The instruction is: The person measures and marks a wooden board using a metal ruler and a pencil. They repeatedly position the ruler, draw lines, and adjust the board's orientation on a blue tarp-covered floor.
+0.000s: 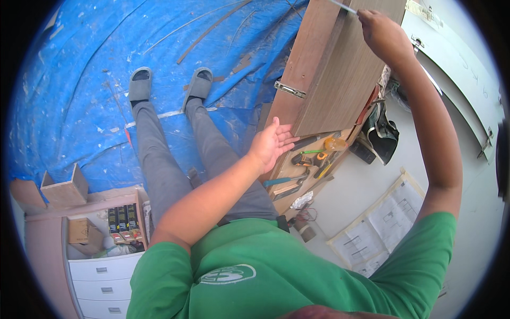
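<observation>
A wood-grain laminate panel (350,80) stands at upper right beside a plywood board (308,48) that carries a metal hinge (289,89). My left hand (271,143) is open, palm up with fingers apart, its fingertips at the panel's lower corner. My right hand (385,37) is closed around a thin metal rod (340,5), perhaps a tool, near the panel's upper part; the rod's far end is cut off. Below the panel, a wooden surface (284,199) holds several tools, including a yellow tape measure (320,157) and an orange-and-black tool (303,159).
A blue tarp (90,106) lies under my sandals. At lower left are a white drawer unit (101,279), a cardboard box (85,239) and an open box (64,189). At right are white door panels (473,101), a black bag (382,133) and taped-up drawings (377,223).
</observation>
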A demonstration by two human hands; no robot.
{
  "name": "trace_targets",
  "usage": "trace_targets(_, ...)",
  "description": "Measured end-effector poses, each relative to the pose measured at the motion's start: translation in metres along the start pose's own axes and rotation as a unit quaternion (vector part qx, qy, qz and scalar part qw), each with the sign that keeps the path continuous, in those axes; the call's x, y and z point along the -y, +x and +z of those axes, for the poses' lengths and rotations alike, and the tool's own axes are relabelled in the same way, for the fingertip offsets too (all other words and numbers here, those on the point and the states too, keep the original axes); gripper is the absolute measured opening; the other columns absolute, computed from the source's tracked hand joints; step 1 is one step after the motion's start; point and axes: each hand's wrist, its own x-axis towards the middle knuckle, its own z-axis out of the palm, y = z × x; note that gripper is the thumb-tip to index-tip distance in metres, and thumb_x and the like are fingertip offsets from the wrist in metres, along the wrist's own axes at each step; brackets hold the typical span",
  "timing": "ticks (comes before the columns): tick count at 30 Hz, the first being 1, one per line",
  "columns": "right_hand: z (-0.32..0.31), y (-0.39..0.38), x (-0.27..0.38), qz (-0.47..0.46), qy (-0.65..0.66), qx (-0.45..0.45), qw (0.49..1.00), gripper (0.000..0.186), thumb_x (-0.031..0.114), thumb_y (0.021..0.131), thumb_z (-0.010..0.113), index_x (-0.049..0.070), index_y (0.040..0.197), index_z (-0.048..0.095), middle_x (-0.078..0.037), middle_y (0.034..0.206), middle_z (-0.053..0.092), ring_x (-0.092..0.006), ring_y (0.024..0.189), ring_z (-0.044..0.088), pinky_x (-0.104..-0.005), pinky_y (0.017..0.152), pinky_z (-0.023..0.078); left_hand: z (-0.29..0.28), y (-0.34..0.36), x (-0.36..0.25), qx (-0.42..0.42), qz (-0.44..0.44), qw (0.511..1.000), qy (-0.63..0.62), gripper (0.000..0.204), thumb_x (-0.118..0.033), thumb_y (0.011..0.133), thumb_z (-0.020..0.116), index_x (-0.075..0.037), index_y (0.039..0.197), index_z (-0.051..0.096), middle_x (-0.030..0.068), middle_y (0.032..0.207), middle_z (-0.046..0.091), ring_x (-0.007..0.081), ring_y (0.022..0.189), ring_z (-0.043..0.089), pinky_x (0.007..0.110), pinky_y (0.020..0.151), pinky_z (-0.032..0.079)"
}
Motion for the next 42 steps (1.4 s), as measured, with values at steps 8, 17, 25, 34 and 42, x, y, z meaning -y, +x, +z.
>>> trace_targets(8, -0.028, -0.096, 0.089, -0.084, 0.055, 0.249, 0.963, 0.019, 0.013, 0.098, 0.054, 0.007, 0.114, 0.063, -0.015, 0.104, 0.067, -0.0361, 0.088, 0.073, -0.0479, 0.075, 0.06, -0.004, -0.003, 0.003, 0.025, 0.018, 0.998, -0.063, 0.09, -0.061, 0.108, 0.033, 0.015, 0.156, 0.023, 0.0396, 0.158, 0.032, 0.0421, 0.145, 0.044, 0.047, 0.12, 0.038)
trace_targets(17, -0.009, -0.059, 0.061, -0.023, 0.063, 0.101, 0.993, 0.018, 0.014, 0.1, 0.052, 0.006, 0.111, 0.062, -0.016, 0.1, 0.069, -0.0377, 0.085, 0.071, -0.0496, 0.071, 0.059, -0.023, -0.009, -0.008, 0.004, 0.031, 0.998, -0.061, 0.103, -0.076, 0.102, 0.019, 0.01, 0.158, 0.026, 0.0305, 0.163, 0.033, 0.0393, 0.151, 0.036, 0.05, 0.125, 0.026)
trace_targets(25, -0.002, -0.19, 0.133, -0.132, 0.168, 0.31, 0.927, 0.025, 0.012, 0.095, 0.06, 0.006, 0.119, 0.058, -0.013, 0.101, 0.066, -0.0339, 0.083, 0.073, -0.0466, 0.071, 0.06, -0.119, -0.023, -0.041, -0.148, 0.123, 0.981, -0.012, 0.101, -0.077, 0.102, 0.019, 0.007, 0.158, 0.03, 0.0261, 0.16, 0.042, 0.0347, 0.149, 0.041, 0.048, 0.124, 0.025)
trace_targets(34, 0.006, -0.169, 0.128, -0.044, 0.151, 0.227, 0.961, 0.025, 0.014, 0.095, 0.06, 0.007, 0.119, 0.058, -0.013, 0.097, 0.065, -0.0342, 0.085, 0.071, -0.0457, 0.071, 0.059, -0.143, -0.039, -0.072, -0.194, 0.181, 0.964, 0.024, 0.094, -0.072, 0.105, 0.022, 0.006, 0.155, 0.035, 0.0238, 0.156, 0.048, 0.0328, 0.145, 0.045, 0.047, 0.121, 0.028)
trace_targets(42, 0.009, -0.24, 0.174, 0.042, 0.381, 0.224, 0.896, 0.023, 0.01, 0.097, 0.06, 0.006, 0.119, 0.064, -0.016, 0.104, 0.069, -0.0366, 0.092, 0.07, -0.0432, 0.08, 0.057, -0.093, -0.037, -0.099, -0.205, 0.426, 0.732, 0.491, 0.065, -0.048, 0.105, 0.049, -0.001, 0.15, 0.047, 0.0199, 0.155, 0.051, 0.0347, 0.145, 0.044, 0.05, 0.123, 0.028)
